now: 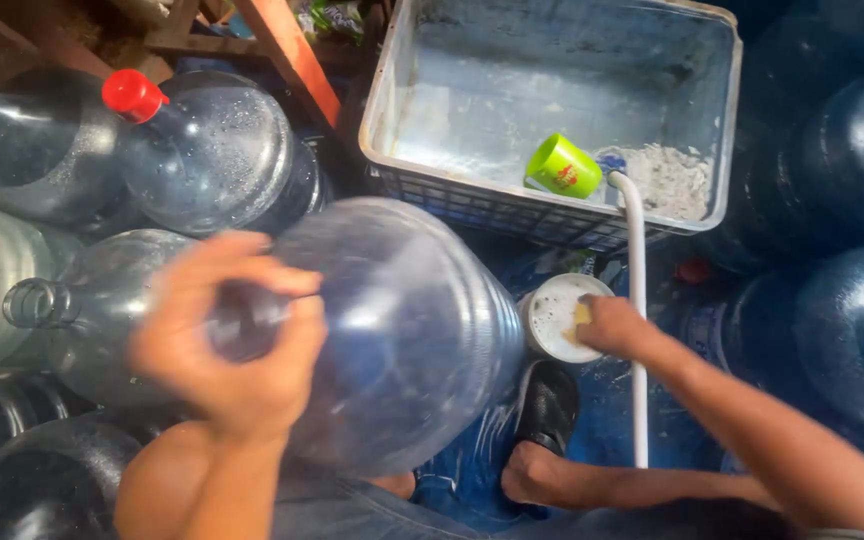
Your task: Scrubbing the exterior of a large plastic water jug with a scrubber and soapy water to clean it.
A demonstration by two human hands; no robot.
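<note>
A large clear-blue water jug (402, 330) lies on its side across my lap. My left hand (227, 335) is wrapped over its neck end and is blurred. My right hand (607, 325) reaches out to a small white tub (552, 310) of soapy water and pinches a yellow sponge (582, 318) at its rim. A white pipe (637, 300) runs down past my right wrist.
A grey plastic crate (552, 110) at the top holds water, white powder (672, 180) and a green cup (562, 167). Several water jugs crowd the left, one with a red cap (132, 95). Dark blue jugs (842, 250) stand at the right. My foot (542, 470) rests on the wet blue floor.
</note>
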